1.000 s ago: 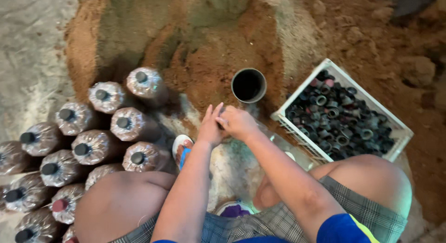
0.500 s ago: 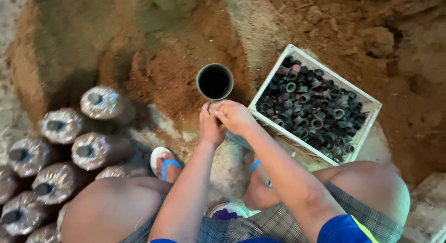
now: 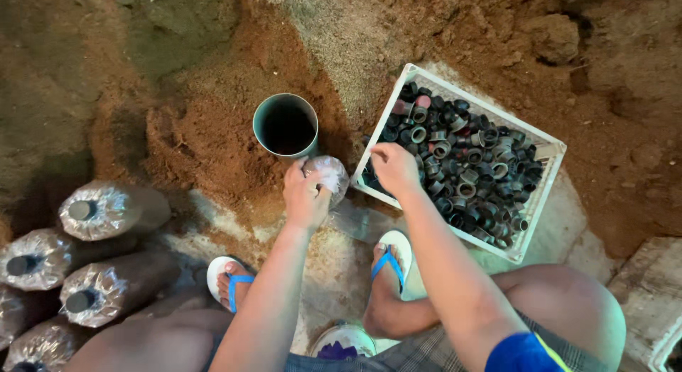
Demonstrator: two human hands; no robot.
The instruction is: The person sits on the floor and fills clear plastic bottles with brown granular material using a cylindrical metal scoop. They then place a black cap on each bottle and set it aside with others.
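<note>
I am wearing the only camera on my head, and it is looking almost straight down over my knees and sandalled feet. It is sitting close, about an arm's reach above the ground, taking in my left hand (image 3: 307, 194) and right hand (image 3: 394, 167) near the middle of the frame. It is facing forward onto the brown soil heap (image 3: 206, 130); the white crate (image 3: 540, 148) is lying to the right, wrapped bags (image 3: 106, 210) to the left.

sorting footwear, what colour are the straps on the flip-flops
Blue straps on white soles, clearest in the head view.
</note>
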